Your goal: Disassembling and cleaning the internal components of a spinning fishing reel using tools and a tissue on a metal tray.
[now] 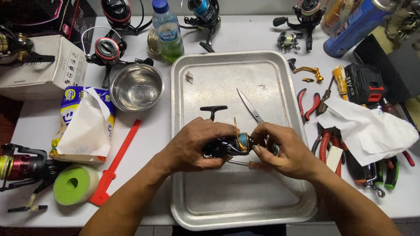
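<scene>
Metal tray (245,209), near centre, bare rim toward viewer | left hand (192,146) fingers wrapped around black spinning reel (227,146) above tray | right hand (286,150) fingertips pinching reel's blue spool end, apparently | scissors (250,106) on tray, far side | steel bowl (137,87) far left of tray

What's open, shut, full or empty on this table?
Water bottle: capped, partly full.
Steel bowl: upright, empty.
Scissors: closed, in the tray.
Red pliers: handles spread.
Black reel: held by left hand and right hand.
</scene>
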